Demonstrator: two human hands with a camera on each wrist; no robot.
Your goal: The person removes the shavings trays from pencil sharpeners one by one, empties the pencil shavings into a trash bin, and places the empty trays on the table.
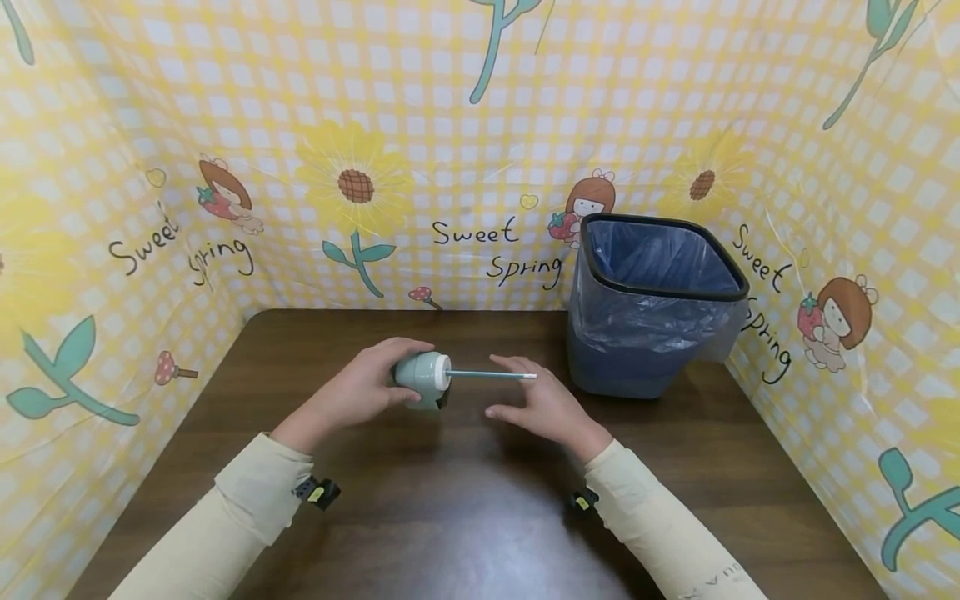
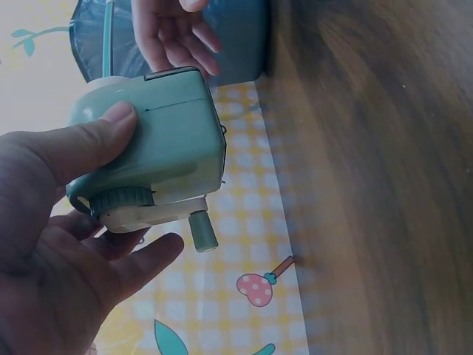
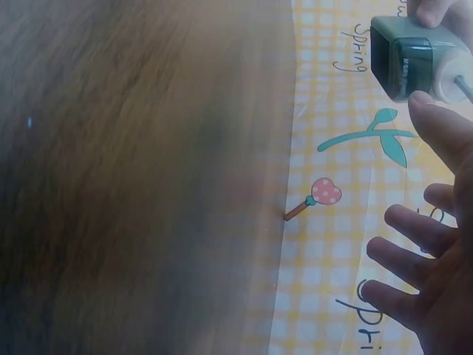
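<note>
My left hand [image 1: 367, 385] grips a green hand-crank pencil sharpener [image 1: 423, 377] above the table, thumb on its body. In the left wrist view the sharpener [image 2: 159, 140] shows its crank handle [image 2: 203, 231], low between the fingers. From its white round front a teal pencil [image 1: 487, 374] sticks out toward the right, its far end pale. My right hand [image 1: 551, 404] is beside the pencil's free end, fingers and thumb spread apart. In the right wrist view the right hand [image 3: 436, 244] holds nothing between its outstretched fingers.
A blue bin [image 1: 622, 358] with a clear liner and black rim stands at the table's back right. The dark wooden table [image 1: 450, 517] is bordered by yellow checked sheeting [image 1: 465, 150] at the back and both sides.
</note>
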